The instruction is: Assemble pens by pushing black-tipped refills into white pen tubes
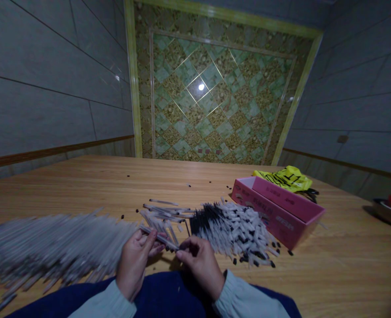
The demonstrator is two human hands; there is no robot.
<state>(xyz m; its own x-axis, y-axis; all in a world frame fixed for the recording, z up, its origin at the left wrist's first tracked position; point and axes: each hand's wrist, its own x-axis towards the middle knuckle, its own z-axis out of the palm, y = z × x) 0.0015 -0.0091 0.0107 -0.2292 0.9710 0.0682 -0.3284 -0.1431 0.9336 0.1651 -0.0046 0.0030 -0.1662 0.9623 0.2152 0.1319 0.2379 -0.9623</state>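
Over the wood-grain counter, at lower centre, with a thin tube gripped in left hand and end-pinched by right hand, could slip if pressed crooked.

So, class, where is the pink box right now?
In the head view, the pink box stands on the table right of centre, between the black-and-white pile and the yellow bag.
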